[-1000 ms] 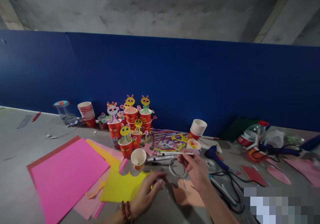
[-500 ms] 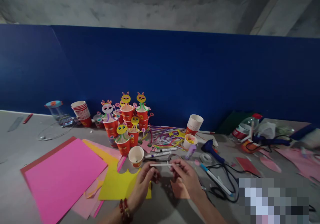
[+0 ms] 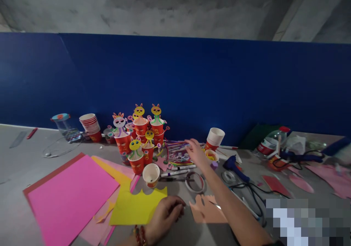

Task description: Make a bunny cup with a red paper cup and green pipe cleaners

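My left hand [image 3: 168, 213], with a red bead bracelet [image 3: 139, 235], rests low over the table beside the yellow paper [image 3: 131, 205]. Its fingers are curled and pressed together; what they hold, if anything, I cannot make out. My right hand [image 3: 196, 151] reaches forward, fingers stretched out over a pile of coloured pipe cleaners [image 3: 177, 152]. Whether it touches them is unclear. Between my arms lie an orange paper piece [image 3: 205, 215] with a cut edge and a tape roll [image 3: 194, 182]. A paper cup [image 3: 151, 174] and several markers [image 3: 177, 172] lie just beyond.
Red cups with paper animal heads [image 3: 137, 149] stand at centre left. A pink sheet [image 3: 74, 198] covers the left front. Cup stacks [image 3: 91, 127] [image 3: 214, 138] stand along the blue partition [image 3: 175, 81]. A blue glue gun [image 3: 234, 167], cables and a bottle [image 3: 272, 141] are right.
My right hand has left the thin white stick held between both hands and moved forward to the pipe cleaners. The stick no longer shows. My left hand has moved slightly nearer me and right.
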Available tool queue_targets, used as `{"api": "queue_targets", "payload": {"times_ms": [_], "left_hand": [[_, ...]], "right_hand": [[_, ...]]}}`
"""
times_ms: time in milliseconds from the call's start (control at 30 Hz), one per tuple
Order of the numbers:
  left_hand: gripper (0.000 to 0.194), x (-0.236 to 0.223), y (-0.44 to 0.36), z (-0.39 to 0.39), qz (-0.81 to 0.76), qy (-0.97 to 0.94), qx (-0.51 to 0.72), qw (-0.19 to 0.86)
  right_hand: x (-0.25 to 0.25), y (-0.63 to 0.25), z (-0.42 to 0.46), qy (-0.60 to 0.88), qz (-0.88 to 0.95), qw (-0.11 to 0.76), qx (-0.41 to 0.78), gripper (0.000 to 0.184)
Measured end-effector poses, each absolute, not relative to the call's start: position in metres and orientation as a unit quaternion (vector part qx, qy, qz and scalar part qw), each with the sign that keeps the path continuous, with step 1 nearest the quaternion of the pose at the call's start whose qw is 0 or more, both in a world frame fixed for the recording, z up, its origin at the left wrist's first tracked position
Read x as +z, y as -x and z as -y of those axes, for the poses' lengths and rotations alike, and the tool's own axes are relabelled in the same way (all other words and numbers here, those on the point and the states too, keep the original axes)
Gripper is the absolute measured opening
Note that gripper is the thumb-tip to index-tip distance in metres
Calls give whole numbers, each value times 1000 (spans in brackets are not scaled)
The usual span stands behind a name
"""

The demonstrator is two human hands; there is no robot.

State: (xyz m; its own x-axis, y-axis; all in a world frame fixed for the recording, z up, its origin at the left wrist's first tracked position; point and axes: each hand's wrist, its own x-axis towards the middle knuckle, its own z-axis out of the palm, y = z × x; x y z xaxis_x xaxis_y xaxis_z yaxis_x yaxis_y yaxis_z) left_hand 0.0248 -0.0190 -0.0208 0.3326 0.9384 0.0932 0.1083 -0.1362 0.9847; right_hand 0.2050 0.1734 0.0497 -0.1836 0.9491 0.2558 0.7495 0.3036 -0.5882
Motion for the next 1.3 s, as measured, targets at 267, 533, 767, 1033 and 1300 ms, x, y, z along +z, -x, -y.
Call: {"api": "queue_targets", "payload": {"times_ms": [267, 533, 767, 1033, 1300], "left_hand": [[34, -14, -25, 20, -417, -690, 372, 459], [31, -16, -24, 17, -415, -709, 367, 437], [30, -13, -23, 17, -420, -706, 369, 434], [28, -18, -23, 17, -417, -711, 370, 428], [29, -14, -23, 17, -417, -699, 374, 445]], "right_hand": [[29, -182, -185, 498, 864, 47, 47, 30], [38, -171, -203, 442, 897, -25, -16, 30], [51, -176, -213, 440, 896, -52, -40, 30], [35, -166, -207, 409, 908, -87, -34, 30], [53, -176, -219, 392, 918, -53, -19, 31]]}}
